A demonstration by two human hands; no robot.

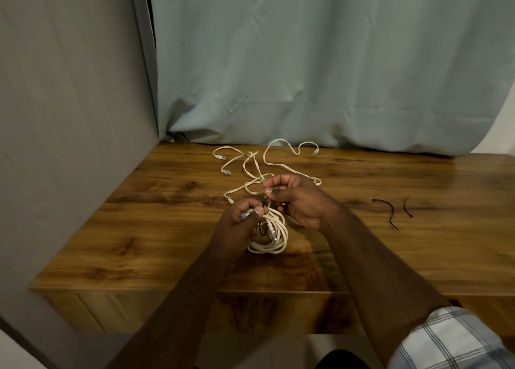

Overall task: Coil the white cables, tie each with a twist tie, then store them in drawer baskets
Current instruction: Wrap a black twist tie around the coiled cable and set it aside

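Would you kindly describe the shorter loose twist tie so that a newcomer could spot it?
Start at the wooden table, right of the hands. Two black twist ties lie there side by side, apart. The shorter twist tie is the rightmost, a gently curved strand, unlike the longer, hooked twist tie.

Coiled white cable bundle on wooden table, centre; loose white cables at 12 o'clock; two black twist ties at 3 o'clock.

I can read no writing, label, brand or number anywhere here: nothing on the cables, the ties, the wooden table or the curtain behind it.
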